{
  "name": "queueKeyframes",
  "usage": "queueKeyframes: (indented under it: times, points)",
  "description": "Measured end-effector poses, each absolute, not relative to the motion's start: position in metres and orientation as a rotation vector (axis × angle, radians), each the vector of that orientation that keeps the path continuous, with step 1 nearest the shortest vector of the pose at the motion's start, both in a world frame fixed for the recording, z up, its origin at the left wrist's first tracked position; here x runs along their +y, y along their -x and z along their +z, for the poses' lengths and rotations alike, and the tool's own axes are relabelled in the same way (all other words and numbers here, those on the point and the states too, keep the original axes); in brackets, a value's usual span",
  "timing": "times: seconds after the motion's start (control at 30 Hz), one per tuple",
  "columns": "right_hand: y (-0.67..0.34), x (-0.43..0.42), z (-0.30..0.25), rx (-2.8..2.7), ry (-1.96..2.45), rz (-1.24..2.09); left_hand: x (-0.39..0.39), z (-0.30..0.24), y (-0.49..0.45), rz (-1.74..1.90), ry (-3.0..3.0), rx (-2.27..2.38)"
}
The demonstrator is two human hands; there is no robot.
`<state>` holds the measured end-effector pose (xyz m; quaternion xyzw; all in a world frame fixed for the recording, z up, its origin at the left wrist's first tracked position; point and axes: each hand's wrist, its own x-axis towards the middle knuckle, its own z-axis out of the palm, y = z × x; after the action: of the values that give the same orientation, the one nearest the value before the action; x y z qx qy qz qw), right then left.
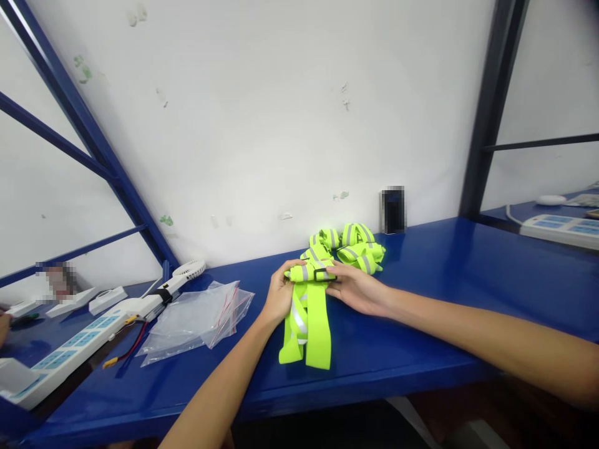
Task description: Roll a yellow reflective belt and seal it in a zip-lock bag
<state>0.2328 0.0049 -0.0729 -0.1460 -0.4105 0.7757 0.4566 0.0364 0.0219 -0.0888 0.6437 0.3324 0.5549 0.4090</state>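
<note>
Between my two hands is a neon-yellow reflective strap [318, 324] with silver stripes and a black buckle. Its upper part is gathered into a folded bundle, and two loose lengths hang down over the table's front area. My left hand [279, 293] is closed around the bundle's left end. On the other side, my right hand [355, 288] pinches the right end beside the black buckle [322, 274]. Just behind my hands lie more rolled reflective straps [360, 249] of the same kind, close to the wall.
Clear zip bags [191, 324] lie left of my hands. Beyond them are a white power strip [70, 349], a small white fan [189, 270] and a red-black cable with yellow connectors [133, 349]. A dark box [393, 211] stands against the wall. A person's hand [4, 327] shows at far left.
</note>
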Motion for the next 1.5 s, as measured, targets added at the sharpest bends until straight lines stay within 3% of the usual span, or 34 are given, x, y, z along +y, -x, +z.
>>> queueKeyframes:
  times: [0.33,0.7,1.0,1.5]
  points:
    - [-0.233,0.009,-0.071,-0.927,0.433,1.867,0.014,-0.086,-0.042,1.344,-1.885,0.851]
    - [-0.237,0.008,-0.061,-0.963,0.492,1.625,0.019,-0.102,-0.055,1.363,-1.413,0.954]
    - [-0.238,0.009,-0.056,-0.917,0.507,1.594,0.021,-0.096,-0.050,1.523,-1.447,0.999]
    - [-0.241,0.012,-0.055,-0.845,0.421,1.720,0.019,-0.096,-0.052,1.271,-1.357,0.798]
